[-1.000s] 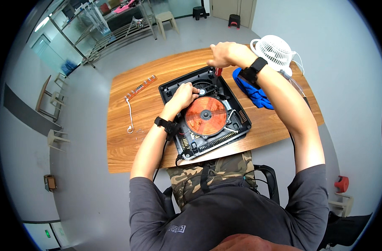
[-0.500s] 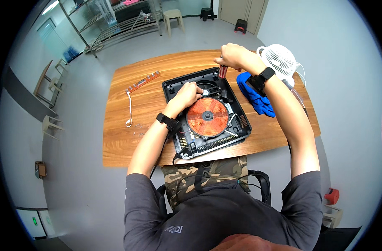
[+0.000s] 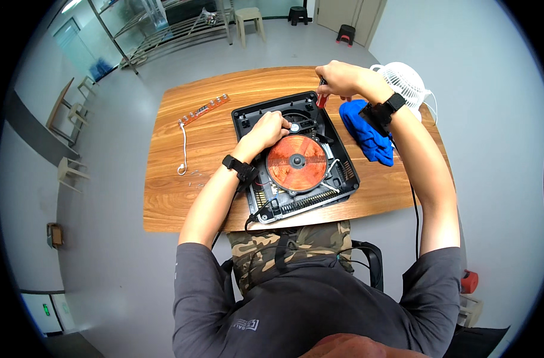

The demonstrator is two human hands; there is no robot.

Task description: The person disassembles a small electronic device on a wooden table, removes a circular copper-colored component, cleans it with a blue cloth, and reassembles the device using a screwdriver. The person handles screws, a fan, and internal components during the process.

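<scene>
An induction cooker [image 3: 350, 173] lies opened on the table, its round copper coil [image 3: 295, 156] exposed in the black casing. Behind the coil sits a black cooling fan with a pale round hub [image 3: 294, 127]. My left hand [image 3: 269, 130] reaches over the casing's left part, fingers curled and fingertips at the fan beside that hub. At the casing's far right corner, my right hand [image 3: 341, 81] grips a red-and-black screwdriver [image 3: 322, 99] pointing down. The screwdriver's tip is hard to make out against the dark casing.
An orange circuit strip [image 3: 205, 111] with a white cable lies to the left. Small loose pieces, perhaps screws [image 3: 197, 179], are near the table's left side. A blue cloth [image 3: 366, 132] and a white fan [image 3: 403, 83] are at the right. A black cord [image 3: 248, 223] leaves the cooker's front.
My right hand and the screwdriver have shifted slightly, and the handle looks turned and more upright. My left hand stays at the fan. The whole view has moved a little.
</scene>
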